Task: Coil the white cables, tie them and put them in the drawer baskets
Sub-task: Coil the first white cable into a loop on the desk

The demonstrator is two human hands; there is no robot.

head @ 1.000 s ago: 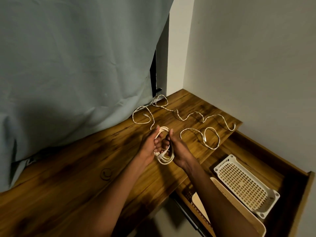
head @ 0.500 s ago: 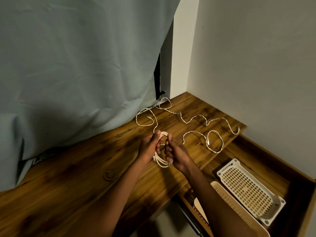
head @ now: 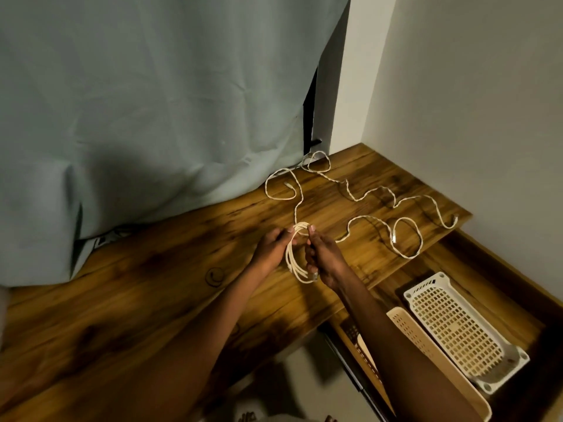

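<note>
Mid-coil: our left hand (head: 271, 248) and right hand (head: 324, 257) both have a closed grip on the coil (head: 297, 257). Next we gather the loose cable (head: 365, 219) off the surface (head: 152, 284), then tie.

Over the wooden surface (head: 146, 303), the left hand (head: 271, 248) and right hand (head: 324, 257) hold a white coil (head: 294, 263) between them, fingers (head: 311, 230) pinching its top loops. From the coil a loose cable (head: 297, 199) runs back to the grey curtain (head: 152, 102); another cable (head: 405, 239) lies looped right of the coil. Further right, below the surface edge, an open drawer (head: 487, 263) holds a white basket (head: 457, 327) and, beside it, a beige basket (head: 408, 327)
</note>
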